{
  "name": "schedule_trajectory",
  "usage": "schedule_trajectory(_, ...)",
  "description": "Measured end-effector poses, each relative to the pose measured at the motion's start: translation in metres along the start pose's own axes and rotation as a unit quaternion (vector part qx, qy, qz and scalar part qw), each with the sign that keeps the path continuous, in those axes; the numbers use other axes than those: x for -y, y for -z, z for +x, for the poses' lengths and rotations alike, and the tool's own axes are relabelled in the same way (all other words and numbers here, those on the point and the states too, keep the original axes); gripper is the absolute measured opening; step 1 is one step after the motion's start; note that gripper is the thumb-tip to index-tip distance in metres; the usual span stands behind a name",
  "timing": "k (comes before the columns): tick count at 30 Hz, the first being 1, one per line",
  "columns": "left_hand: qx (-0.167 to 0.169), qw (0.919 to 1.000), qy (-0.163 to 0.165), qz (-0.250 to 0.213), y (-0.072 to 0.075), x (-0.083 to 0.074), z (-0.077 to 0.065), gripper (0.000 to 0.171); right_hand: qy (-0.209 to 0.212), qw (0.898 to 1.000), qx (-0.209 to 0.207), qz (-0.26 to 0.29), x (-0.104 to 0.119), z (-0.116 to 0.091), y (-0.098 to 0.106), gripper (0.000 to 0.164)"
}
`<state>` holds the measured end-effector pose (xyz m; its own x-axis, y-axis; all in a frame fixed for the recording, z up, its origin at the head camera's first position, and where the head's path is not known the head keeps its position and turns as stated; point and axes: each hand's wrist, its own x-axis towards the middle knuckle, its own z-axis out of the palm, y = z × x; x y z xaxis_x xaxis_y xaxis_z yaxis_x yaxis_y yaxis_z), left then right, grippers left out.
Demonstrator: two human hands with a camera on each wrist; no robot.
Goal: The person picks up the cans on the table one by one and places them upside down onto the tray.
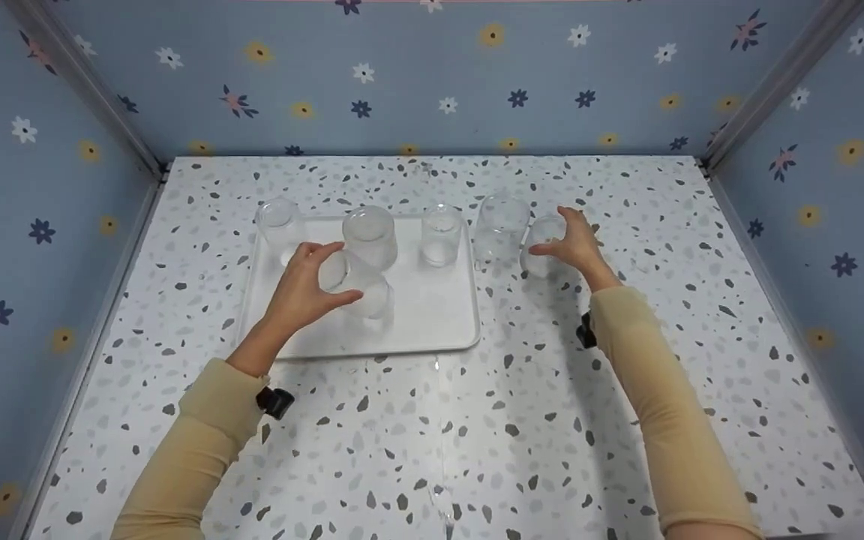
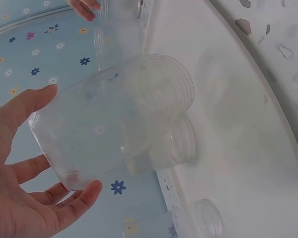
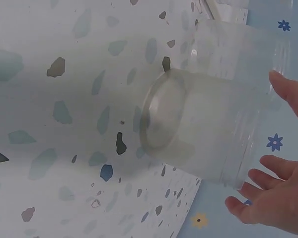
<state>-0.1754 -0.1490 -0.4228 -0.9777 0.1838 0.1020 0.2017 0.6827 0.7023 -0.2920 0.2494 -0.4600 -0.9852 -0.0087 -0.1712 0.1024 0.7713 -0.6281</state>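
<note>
My left hand (image 1: 304,289) holds a clear jar (image 1: 364,289) by its base, thumb on one side and fingers on the other. This jar is tilted over the white tray (image 1: 432,322), its threaded mouth (image 2: 176,82) pointing down at the tray. Around the rim of another clear jar (image 3: 198,119), upright on the speckled table, my right hand (image 1: 578,244) spreads its thumb and fingers. A gap shows between thumb and rim; whether the fingers touch the glass, I cannot tell.
Several more clear jars stand on the tray: one at the back left (image 1: 280,225), one at the back middle (image 1: 372,229), one at the back right (image 1: 441,236). A larger jar (image 1: 502,225) stands on the table between tray and right hand. Flowered blue panels (image 1: 432,75) enclose the table.
</note>
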Motion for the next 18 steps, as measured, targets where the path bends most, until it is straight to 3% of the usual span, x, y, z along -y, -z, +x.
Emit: schedule_trajectory(18,0.018,0.9962,0.052,0.067,0.025,0.025,-0.001,0.071,-0.017,0.997,0.039,-0.057,0.007,0.007,-0.001,0.097)
